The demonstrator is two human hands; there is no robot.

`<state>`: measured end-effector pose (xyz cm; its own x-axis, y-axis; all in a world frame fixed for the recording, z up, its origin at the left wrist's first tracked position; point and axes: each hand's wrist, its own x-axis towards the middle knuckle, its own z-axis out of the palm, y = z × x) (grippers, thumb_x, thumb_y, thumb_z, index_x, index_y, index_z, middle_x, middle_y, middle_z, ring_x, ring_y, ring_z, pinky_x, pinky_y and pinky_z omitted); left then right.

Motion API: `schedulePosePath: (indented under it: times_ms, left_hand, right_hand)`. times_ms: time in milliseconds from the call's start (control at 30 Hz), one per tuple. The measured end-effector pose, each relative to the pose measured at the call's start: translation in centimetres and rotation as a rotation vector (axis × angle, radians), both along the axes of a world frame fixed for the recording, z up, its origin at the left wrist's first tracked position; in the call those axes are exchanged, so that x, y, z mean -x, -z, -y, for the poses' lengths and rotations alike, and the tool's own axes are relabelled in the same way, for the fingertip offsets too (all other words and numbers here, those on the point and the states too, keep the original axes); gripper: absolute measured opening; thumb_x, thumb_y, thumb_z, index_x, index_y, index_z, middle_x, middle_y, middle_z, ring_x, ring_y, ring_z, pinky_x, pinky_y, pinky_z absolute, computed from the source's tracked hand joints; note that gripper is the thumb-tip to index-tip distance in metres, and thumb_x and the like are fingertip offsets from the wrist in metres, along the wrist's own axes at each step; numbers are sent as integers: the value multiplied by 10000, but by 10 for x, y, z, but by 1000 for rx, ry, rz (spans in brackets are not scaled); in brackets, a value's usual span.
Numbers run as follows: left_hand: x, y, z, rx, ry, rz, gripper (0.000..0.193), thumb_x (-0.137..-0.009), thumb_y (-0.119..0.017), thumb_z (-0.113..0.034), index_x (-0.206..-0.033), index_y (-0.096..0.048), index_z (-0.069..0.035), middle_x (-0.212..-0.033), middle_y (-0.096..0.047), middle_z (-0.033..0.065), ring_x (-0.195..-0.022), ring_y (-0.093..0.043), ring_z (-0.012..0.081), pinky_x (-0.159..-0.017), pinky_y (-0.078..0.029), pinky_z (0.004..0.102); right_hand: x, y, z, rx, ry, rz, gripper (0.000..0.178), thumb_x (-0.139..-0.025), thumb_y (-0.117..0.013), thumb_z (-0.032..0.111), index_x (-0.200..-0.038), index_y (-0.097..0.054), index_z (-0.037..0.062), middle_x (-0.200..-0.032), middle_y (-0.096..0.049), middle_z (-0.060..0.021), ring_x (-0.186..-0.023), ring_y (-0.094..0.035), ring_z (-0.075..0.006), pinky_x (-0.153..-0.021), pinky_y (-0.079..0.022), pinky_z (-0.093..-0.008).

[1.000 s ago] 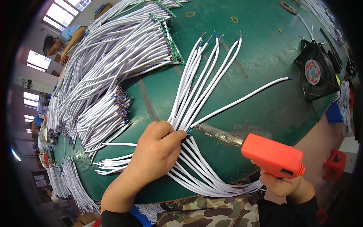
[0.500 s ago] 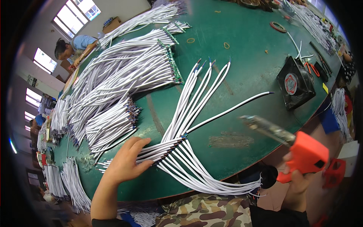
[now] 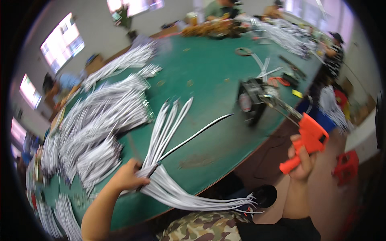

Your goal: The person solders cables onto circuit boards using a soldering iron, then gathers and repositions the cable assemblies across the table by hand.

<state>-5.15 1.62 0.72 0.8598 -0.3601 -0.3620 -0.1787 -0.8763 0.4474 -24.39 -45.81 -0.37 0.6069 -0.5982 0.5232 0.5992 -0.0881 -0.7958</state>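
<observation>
My left hand (image 3: 129,176) is closed over a bundle of white cables (image 3: 177,190) at the near edge of the green table. From that hand some cables run right along the edge, their stripped ends hanging past it. Others fan away across the tabletop, and a single cable (image 3: 197,134) with a dark tip lies apart from them. My right hand (image 3: 303,160) grips the handle of an orange heat gun (image 3: 311,132). Its long metal barrel points up and left, its end overlapping the right side of a black boxy fan (image 3: 251,100) in view. Motion blurs the picture.
Large heaps of white cables (image 3: 100,116) cover the table's left side. Beyond the fan lie a tape roll (image 3: 243,51) and orange-handled pliers (image 3: 279,81). A red stool (image 3: 345,166) stands on the floor at right. Several people sit around the table's far sides.
The view has swung right and up, showing more of the far room. The heat gun's barrel has come up beside the fan. My left hand stays at the cable bundle.
</observation>
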Motion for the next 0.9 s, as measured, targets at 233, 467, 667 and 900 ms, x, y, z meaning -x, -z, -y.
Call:
schedulePosePath:
  times_ms: [233,467,667,900]
  left_hand:
    - [-19,-30,13,77,28,-439,376,-757,-869,-227,-984,-700,20,-880,-698,33,-798,-602,109,-730,-472,271]
    - [-22,-15,-5,279,51,-693,393,-861,-780,-168,-1166,-610,12,-1037,-680,31,-952,-594,107,-866,-481,265]
    - [-27,-18,-6,382,49,-789,411,-859,-775,-103,-1204,-580,6,-1029,-668,25,-946,-591,104,-850,-491,272]
    - [-15,-19,2,598,-10,-897,461,-875,-701,-14,-1286,-495,15,-1111,-604,33,-998,-560,102,-900,-471,264]
  right_hand:
    - [-55,14,96,-536,55,-72,307,-966,-589,163,-1234,-532,23,-1044,-685,-136,-642,-573,-98,-568,-481,-230]
    - [-129,24,130,-550,-73,-223,328,-973,-586,238,-1224,-570,27,-1016,-698,-112,-626,-577,-112,-546,-482,-235]
    - [-165,45,160,-624,-192,-319,396,-974,-595,291,-1192,-526,-32,-869,-674,-123,-614,-620,-165,-548,-534,-267]
    - [-140,32,174,-272,-46,-583,327,-946,-625,226,-1196,-602,17,-1113,-674,-103,-963,-649,-205,-884,-517,-368]
